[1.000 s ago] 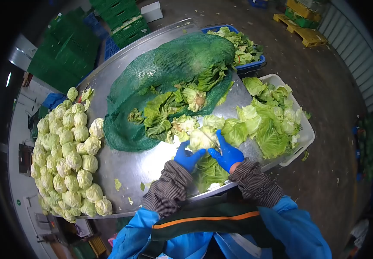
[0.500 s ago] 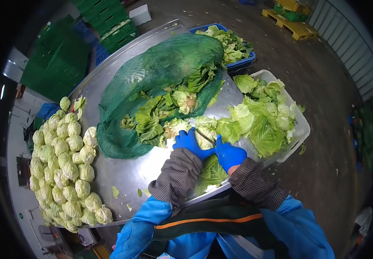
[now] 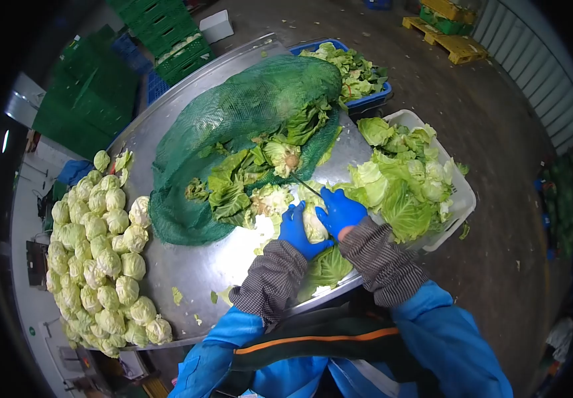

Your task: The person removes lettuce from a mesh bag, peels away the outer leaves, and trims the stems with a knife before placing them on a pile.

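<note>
Metal table (image 3: 174, 265), indoors: the left hand (image 3: 302, 232) curved, fingers and thumb, round a pale cabbage (image 3: 314, 224) lying between both hands, while the right hand (image 3: 342, 211) was closed on a thin knife (image 3: 308, 186), blade angled toward the net bag (image 3: 233, 109). Step looked like trimming; the next cut would call for a steady left hold. Farther out, loose leaves (image 3: 399, 199) to the right, whole heads (image 3: 104, 259) heaped left.

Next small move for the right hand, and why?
Probably swing the knife-like tool in toward the cabbage head: the left hand appears to steady that head, while the tool, held in the right hand, points past it toward the green net.
</note>
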`<state>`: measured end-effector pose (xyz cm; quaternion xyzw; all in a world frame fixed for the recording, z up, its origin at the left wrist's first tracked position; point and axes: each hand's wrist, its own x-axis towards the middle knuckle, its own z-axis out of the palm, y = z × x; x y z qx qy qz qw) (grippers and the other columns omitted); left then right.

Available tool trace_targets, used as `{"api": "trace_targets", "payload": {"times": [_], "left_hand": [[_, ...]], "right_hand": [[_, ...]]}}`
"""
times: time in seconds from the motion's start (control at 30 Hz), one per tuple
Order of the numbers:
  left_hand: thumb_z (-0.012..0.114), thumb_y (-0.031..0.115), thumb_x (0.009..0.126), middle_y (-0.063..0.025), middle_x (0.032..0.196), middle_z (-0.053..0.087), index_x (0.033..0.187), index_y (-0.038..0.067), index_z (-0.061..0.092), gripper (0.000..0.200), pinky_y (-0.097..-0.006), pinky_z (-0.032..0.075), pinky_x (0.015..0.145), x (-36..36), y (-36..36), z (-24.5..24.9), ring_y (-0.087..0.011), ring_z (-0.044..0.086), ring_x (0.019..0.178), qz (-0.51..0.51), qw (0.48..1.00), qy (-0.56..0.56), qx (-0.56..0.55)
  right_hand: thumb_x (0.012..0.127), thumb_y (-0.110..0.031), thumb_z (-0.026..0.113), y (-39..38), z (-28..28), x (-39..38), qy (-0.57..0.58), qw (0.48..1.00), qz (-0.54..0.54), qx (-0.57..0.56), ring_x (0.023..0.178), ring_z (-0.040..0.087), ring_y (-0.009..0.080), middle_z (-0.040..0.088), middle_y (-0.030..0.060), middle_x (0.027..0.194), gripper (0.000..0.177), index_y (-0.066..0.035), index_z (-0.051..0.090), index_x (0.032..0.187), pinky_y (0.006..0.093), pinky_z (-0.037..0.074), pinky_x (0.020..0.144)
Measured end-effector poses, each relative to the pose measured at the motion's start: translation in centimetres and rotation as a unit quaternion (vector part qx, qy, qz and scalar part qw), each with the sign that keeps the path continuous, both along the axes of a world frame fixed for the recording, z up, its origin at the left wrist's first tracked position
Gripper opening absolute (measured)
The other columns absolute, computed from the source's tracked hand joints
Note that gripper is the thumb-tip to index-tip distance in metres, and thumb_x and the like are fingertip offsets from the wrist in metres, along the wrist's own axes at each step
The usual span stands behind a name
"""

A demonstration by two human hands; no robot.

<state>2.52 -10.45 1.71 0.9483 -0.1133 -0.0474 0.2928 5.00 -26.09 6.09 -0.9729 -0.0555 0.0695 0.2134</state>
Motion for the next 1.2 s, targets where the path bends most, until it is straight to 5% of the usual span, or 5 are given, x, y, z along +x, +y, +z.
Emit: {"api": "trace_targets", "payload": {"times": [0.3,0.8,1.0,1.1,1.2], "left_hand": [[0.089,0.023,0.052,-0.0189,0.126,0.045,0.138,0.002,0.024,0.109,-0.0404,0.038,0.1,-2.4,2.4,1.0,-0.0288,0.045,0.119,0.108,0.864,0.131,-0.475],[0.091,0.033,0.048,-0.0195,0.125,0.043,0.135,-0.001,0.031,0.111,-0.0387,0.034,0.103,-3.0,3.1,3.0,-0.0298,0.043,0.119,0.029,0.975,-0.031,-0.219],[0.087,0.026,0.056,-0.0188,0.131,0.04,0.135,0.001,0.029,0.101,-0.04,0.034,0.103,-3.0,4.3,1.7,-0.0284,0.04,0.123,0.112,0.897,0.103,-0.414],[0.081,0.015,0.065,-0.0158,0.132,0.041,0.138,0.004,0.027,0.091,-0.0398,0.032,0.105,-2.2,5.3,2.1,-0.0272,0.04,0.124,0.116,0.717,0.254,-0.639],[0.077,0.011,0.067,-0.014,0.137,0.038,0.141,0.007,0.024,0.091,-0.0379,0.03,0.106,-0.9,6.7,2.7,-0.0281,0.037,0.127,-0.048,0.725,0.291,-0.623]], "right_hand": [[0.083,-0.026,0.055,-4.3,-5.2,1.3,0.091,0.992,-0.073,0.053,0.094,0.06,0.0353,0.059,0.0199,0.107,0.045,-0.006,0.047,0.122,0.0424,0.048,0.08],[0.072,-0.03,0.064,0.6,0.2,-3.5,0.16,0.949,-0.076,0.259,0.079,0.062,0.0373,0.063,0.0207,0.085,0.046,-0.006,0.049,0.109,0.0433,0.049,0.069],[0.077,-0.023,0.059,-2.0,-2.7,-4.5,0.083,0.964,-0.116,0.224,0.084,0.061,0.0384,0.063,0.0191,0.091,0.032,-0.01,0.052,0.105,0.0433,0.049,0.07],[0.08,-0.027,0.061,-4.1,-4.1,-3.5,0.102,0.98,-0.108,0.129,0.081,0.063,0.0345,0.063,0.0164,0.091,0.037,-0.01,0.053,0.113,0.0419,0.049,0.069],[0.085,-0.036,0.06,-2.9,-5.1,-2.8,-0.049,0.945,-0.01,0.324,0.073,0.062,0.0248,0.063,0.0115,0.097,0.048,-0.009,0.049,0.123,0.0362,0.048,0.06]]}}
